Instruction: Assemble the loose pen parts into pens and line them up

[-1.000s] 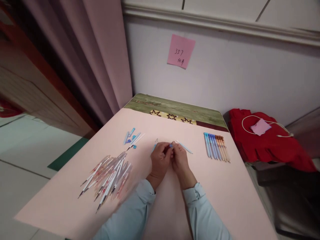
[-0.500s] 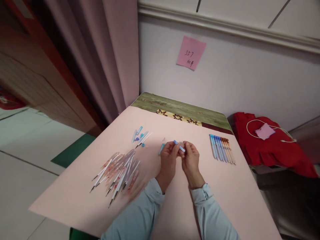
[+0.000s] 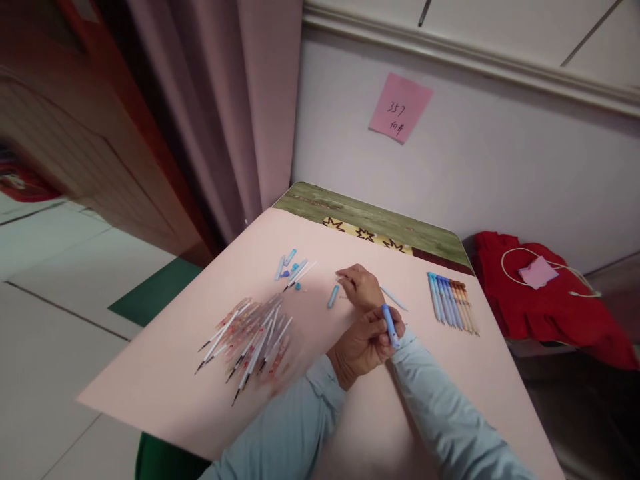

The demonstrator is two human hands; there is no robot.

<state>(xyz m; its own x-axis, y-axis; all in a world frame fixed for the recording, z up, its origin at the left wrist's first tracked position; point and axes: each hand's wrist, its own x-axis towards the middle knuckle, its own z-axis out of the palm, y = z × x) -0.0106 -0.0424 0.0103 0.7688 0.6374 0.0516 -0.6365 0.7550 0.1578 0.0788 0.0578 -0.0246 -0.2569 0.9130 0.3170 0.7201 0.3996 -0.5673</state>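
Note:
My left hand (image 3: 364,341) is closed around a blue pen upper barrel (image 3: 391,325), held tilted above the right forearm. Crossing over beyond it, my right hand (image 3: 360,285) reaches leftward with thumb and fingertips pinched together. A small pale piece seems to be at those fingertips, too small to name. Just below them lies a teal pen barrel part (image 3: 333,296) on the table. Behind the right wrist rests a slim pale-blue pen part (image 3: 394,298), partly hidden by the hand.
Left on the pink-covered table (image 3: 165,393) lies a heap of refills and clear pen barrels (image 3: 250,337). Beyond it are several blue pen parts (image 3: 291,265). A row of pens (image 3: 453,303) lies at right. A red cloth (image 3: 545,300) with a white cable is beside the table.
My hands have come apart from their shared hold. The left moved right and nearer with the blue barrel; the right crossed leftward to the small piece. The view shifted slightly.

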